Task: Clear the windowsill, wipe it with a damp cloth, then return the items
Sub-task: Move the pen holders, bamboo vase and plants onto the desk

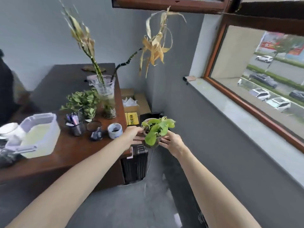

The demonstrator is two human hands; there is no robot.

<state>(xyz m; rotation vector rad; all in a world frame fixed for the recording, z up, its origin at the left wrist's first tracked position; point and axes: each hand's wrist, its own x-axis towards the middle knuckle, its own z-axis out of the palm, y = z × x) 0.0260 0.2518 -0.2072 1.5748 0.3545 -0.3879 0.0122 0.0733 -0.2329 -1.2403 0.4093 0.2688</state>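
Left hand (133,134): centre of the frame; its fingers (139,130) are curled against the left side and rim of the potted plant, gripping it.
Right hand (172,143): just right of centre; its fingers (164,140) are curled round the pot's lower right side, holding it from there.
Potted plant (155,130): small and green-leaved, in what seems to be a clear glass pot. It is held upright between both hands, just past the table's right edge, above a dark suitcase (134,163) and well apart from the windowsill.
Windowsill (230,109): grey ledge along the right of the frame under the wooden window frame; a small object (190,78) sits at its far end, too blurred to name.
Table (74,150): brown, left of the frame; it carries a glass vase (105,88) of withered bamboo stalks, a wilted leafy plant (83,101), a mesh pen holder (75,125), a white cup (115,130) and a pale plastic tub (39,134).
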